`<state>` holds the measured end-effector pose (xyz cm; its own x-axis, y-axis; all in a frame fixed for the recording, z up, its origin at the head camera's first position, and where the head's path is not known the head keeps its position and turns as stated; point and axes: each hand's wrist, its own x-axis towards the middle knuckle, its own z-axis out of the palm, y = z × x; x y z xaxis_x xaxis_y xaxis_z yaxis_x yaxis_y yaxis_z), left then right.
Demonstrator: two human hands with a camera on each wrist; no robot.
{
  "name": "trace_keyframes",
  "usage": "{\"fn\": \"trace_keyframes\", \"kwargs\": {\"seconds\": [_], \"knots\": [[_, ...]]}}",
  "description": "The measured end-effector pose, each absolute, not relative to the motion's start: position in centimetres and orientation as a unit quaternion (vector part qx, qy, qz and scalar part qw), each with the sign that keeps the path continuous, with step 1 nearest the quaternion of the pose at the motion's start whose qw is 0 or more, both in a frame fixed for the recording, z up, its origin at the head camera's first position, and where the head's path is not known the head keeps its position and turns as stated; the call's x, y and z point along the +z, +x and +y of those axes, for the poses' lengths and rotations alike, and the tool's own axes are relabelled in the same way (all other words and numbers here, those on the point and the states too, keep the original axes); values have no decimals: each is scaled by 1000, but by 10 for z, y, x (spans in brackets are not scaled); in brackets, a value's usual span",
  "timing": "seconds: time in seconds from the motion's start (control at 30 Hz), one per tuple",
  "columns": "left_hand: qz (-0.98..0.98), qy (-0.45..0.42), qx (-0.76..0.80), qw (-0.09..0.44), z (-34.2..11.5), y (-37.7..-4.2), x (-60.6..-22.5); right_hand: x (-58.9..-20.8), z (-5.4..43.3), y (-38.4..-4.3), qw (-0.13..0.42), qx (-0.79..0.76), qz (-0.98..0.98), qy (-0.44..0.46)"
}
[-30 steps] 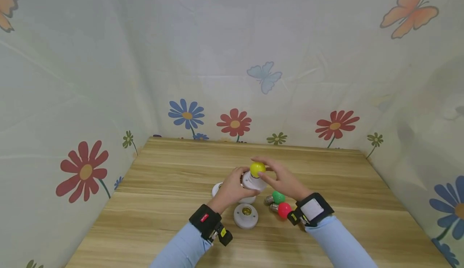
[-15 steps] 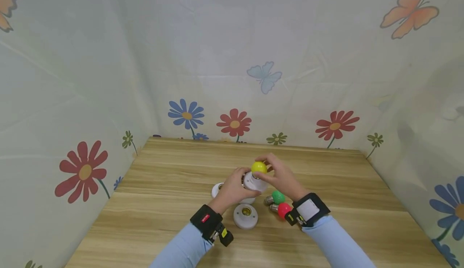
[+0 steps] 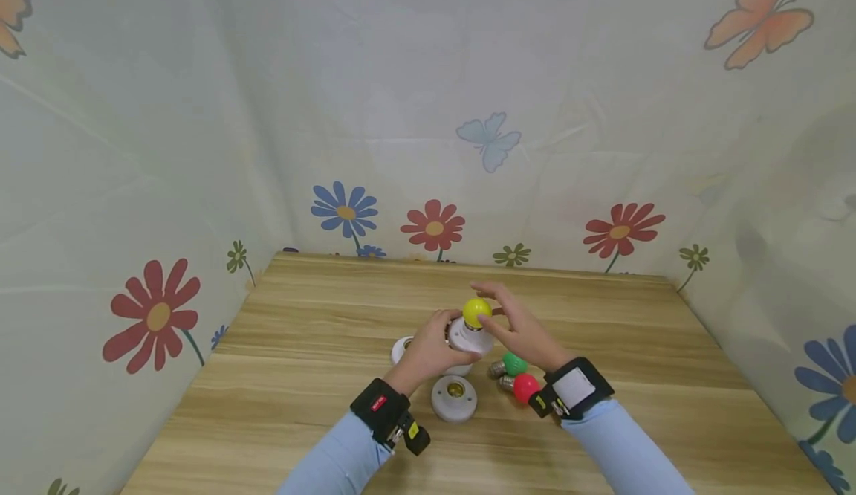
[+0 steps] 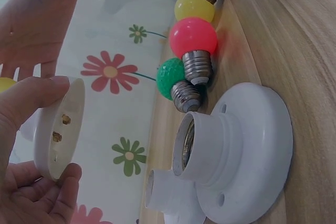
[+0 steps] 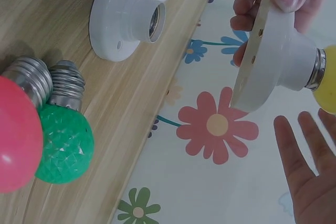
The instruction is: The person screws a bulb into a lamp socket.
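Behind and beside the work, a pale curtain (image 3: pixel 401 71) printed with flowers and butterflies rises past the far edge of the wood-grain table (image 3: pixel 328 294), whose surface stretches wide to the left and right of both arms and on beyond the hands. Over its middle, raised off the wood, the left hand (image 3: pixel 431 346) grips a white lamp holder (image 3: pixel 469 338) round its base. Just to the right, the right hand (image 3: pixel 524 331) has its fingers spread near the yellow bulb (image 3: pixel 477 312), which sits in the held socket between both hands with some metal thread showing; whether the thumb touches it I cannot tell. Three more lamp holders (image 3: pixel 454 404) stand near the left hand. Toward the right wrist lie a red bulb (image 3: pixel 526 389), a green bulb (image 3: pixel 515 363) and a second yellow bulb (image 4: pixel 194 9).
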<state>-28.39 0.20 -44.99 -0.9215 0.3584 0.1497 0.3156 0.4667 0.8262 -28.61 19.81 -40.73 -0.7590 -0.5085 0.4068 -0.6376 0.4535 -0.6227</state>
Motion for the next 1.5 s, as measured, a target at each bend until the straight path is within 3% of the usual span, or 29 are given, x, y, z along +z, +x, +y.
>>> {"fn": "trace_keyframes", "kwargs": {"seconds": [0.47,0.83,1.3,1.5], "knots": [[861,196,468,19,3,-285,-453,-406,198,-285,72,391,-848,352],[859,202,470,17,4,-282,-450,-408,194,-286,138,371,-868,301],[857,202,474,21,4,-284,-450,-405,200,-278,81,385,-846,360],[858,200,472,21,5,-284,-449,-410,203,-283,82,388,-844,360]]}}
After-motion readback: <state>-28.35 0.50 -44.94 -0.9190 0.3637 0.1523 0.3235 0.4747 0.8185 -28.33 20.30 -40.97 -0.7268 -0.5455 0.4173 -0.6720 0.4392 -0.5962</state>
